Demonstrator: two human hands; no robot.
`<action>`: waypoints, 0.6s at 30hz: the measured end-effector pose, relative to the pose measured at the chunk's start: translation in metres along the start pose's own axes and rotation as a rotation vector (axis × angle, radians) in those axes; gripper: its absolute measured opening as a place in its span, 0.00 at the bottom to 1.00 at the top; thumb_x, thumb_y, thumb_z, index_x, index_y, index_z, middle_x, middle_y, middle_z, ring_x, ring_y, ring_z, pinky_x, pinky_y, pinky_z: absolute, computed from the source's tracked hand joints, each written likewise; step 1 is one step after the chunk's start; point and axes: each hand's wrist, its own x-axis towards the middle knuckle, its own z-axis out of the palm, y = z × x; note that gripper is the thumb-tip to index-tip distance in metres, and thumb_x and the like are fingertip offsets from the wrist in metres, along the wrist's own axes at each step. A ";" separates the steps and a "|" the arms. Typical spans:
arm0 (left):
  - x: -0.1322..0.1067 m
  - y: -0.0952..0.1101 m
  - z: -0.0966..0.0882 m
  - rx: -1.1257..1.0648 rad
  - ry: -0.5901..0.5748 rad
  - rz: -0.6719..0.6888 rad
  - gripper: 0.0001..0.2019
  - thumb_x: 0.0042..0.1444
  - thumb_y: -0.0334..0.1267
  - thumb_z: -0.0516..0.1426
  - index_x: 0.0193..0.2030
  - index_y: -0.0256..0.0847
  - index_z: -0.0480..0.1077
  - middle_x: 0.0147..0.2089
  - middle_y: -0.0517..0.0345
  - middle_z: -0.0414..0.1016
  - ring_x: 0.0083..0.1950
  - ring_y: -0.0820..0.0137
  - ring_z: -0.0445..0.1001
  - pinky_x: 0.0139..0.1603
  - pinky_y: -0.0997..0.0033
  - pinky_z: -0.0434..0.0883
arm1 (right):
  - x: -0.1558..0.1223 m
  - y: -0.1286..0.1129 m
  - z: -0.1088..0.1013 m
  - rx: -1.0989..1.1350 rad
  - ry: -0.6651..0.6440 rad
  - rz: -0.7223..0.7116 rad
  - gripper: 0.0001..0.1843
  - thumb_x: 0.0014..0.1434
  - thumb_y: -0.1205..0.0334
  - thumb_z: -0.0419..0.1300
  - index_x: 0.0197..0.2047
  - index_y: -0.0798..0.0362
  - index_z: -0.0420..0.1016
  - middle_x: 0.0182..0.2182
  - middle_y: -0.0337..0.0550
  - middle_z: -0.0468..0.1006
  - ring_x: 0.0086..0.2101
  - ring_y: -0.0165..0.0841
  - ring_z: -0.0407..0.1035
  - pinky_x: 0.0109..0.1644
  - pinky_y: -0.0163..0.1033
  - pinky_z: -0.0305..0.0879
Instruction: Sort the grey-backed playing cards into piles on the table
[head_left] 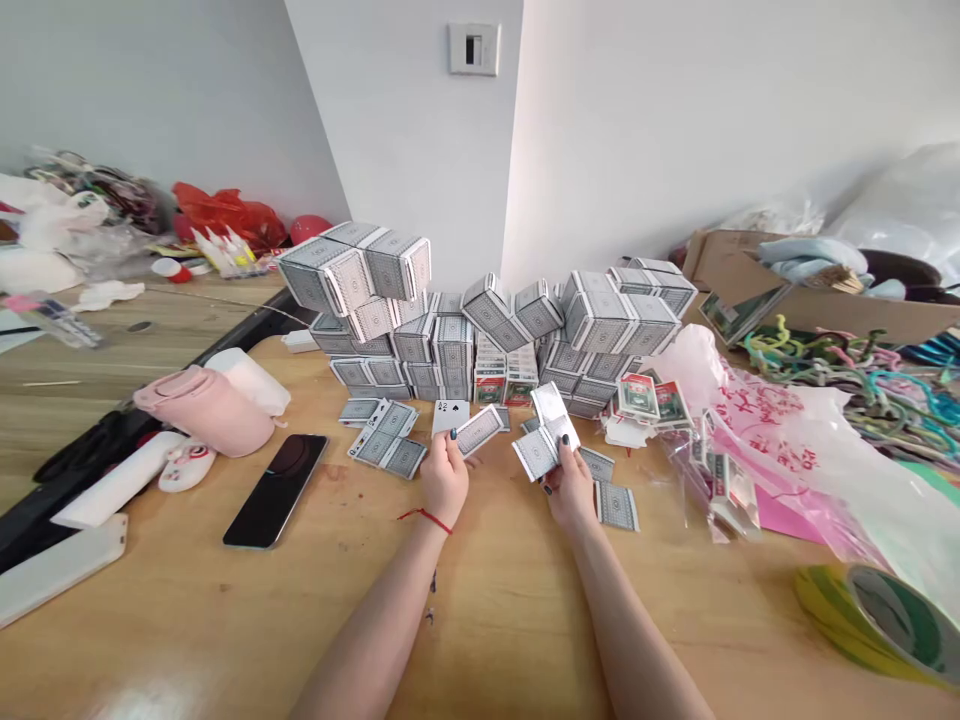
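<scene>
My left hand (444, 482) is closed on two playing cards (459, 424), one face up showing a black spade, one patterned back up. My right hand (570, 488) is closed on a small fan of grey-backed cards (546, 432). More loose cards (388, 446) lie on the wooden table (480, 610) to the left and a few lie by my right hand (616, 502). Behind my hands rises a wall of stacked grey card packs (480, 320).
A black phone (276, 490) lies left of my hands, beside a pink case (206, 408) and white boxes (60, 565). A pink plastic bag (780, 450) and yellow-green tape roll (877, 620) sit right. A cardboard box (757, 290) and coloured hangers (855, 375) are at the back right.
</scene>
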 end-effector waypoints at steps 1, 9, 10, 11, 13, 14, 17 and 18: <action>-0.002 0.003 0.001 -0.080 -0.049 -0.068 0.12 0.58 0.43 0.42 0.35 0.39 0.61 0.19 0.59 0.68 0.19 0.69 0.71 0.20 0.72 0.66 | 0.000 0.000 0.001 -0.006 -0.003 -0.002 0.18 0.42 0.49 0.63 0.29 0.51 0.65 0.14 0.27 0.66 0.12 0.22 0.59 0.14 0.29 0.53; -0.016 0.022 0.011 -0.480 -0.172 -0.237 0.12 0.54 0.47 0.49 0.35 0.40 0.58 0.20 0.65 0.66 0.14 0.73 0.67 0.13 0.75 0.64 | 0.002 -0.003 -0.001 0.012 -0.026 -0.023 0.20 0.39 0.53 0.66 0.32 0.51 0.64 0.18 0.29 0.70 0.14 0.22 0.61 0.15 0.28 0.55; -0.016 0.022 0.010 -0.489 -0.159 -0.232 0.12 0.54 0.47 0.48 0.35 0.40 0.58 0.20 0.65 0.66 0.14 0.73 0.66 0.13 0.75 0.64 | 0.003 -0.003 -0.002 0.030 -0.022 -0.029 0.19 0.39 0.54 0.67 0.32 0.51 0.65 0.18 0.29 0.70 0.14 0.21 0.61 0.15 0.28 0.55; -0.016 0.021 0.010 -0.495 -0.149 -0.228 0.12 0.54 0.47 0.48 0.35 0.40 0.57 0.21 0.64 0.67 0.14 0.74 0.66 0.13 0.75 0.64 | 0.003 -0.003 -0.003 0.047 -0.020 -0.036 0.19 0.39 0.55 0.67 0.32 0.51 0.65 0.17 0.28 0.69 0.14 0.21 0.61 0.15 0.28 0.55; -0.016 0.021 0.009 -0.498 -0.145 -0.223 0.11 0.54 0.47 0.48 0.35 0.40 0.57 0.21 0.64 0.67 0.14 0.74 0.66 0.13 0.75 0.64 | 0.004 -0.002 -0.003 0.064 -0.023 -0.047 0.18 0.39 0.56 0.67 0.31 0.52 0.65 0.17 0.28 0.69 0.14 0.21 0.61 0.16 0.28 0.55; -0.015 0.021 0.009 -0.495 -0.155 -0.223 0.11 0.54 0.47 0.48 0.34 0.40 0.57 0.20 0.64 0.67 0.14 0.74 0.66 0.13 0.75 0.64 | 0.004 -0.002 -0.004 0.063 -0.023 -0.049 0.19 0.38 0.56 0.67 0.31 0.52 0.65 0.17 0.28 0.68 0.14 0.21 0.61 0.16 0.28 0.55; -0.015 0.022 0.009 -0.471 -0.199 -0.229 0.12 0.54 0.47 0.48 0.33 0.40 0.57 0.18 0.65 0.66 0.14 0.73 0.66 0.13 0.76 0.63 | 0.003 -0.001 -0.004 0.051 -0.020 -0.045 0.19 0.38 0.56 0.67 0.31 0.52 0.65 0.18 0.29 0.69 0.15 0.21 0.61 0.16 0.28 0.56; -0.015 0.023 0.009 -0.455 -0.214 -0.225 0.12 0.54 0.47 0.48 0.33 0.40 0.57 0.18 0.65 0.65 0.14 0.73 0.66 0.13 0.76 0.63 | 0.003 -0.001 -0.004 0.046 -0.022 -0.043 0.19 0.38 0.56 0.67 0.31 0.52 0.65 0.18 0.29 0.69 0.15 0.21 0.61 0.16 0.28 0.56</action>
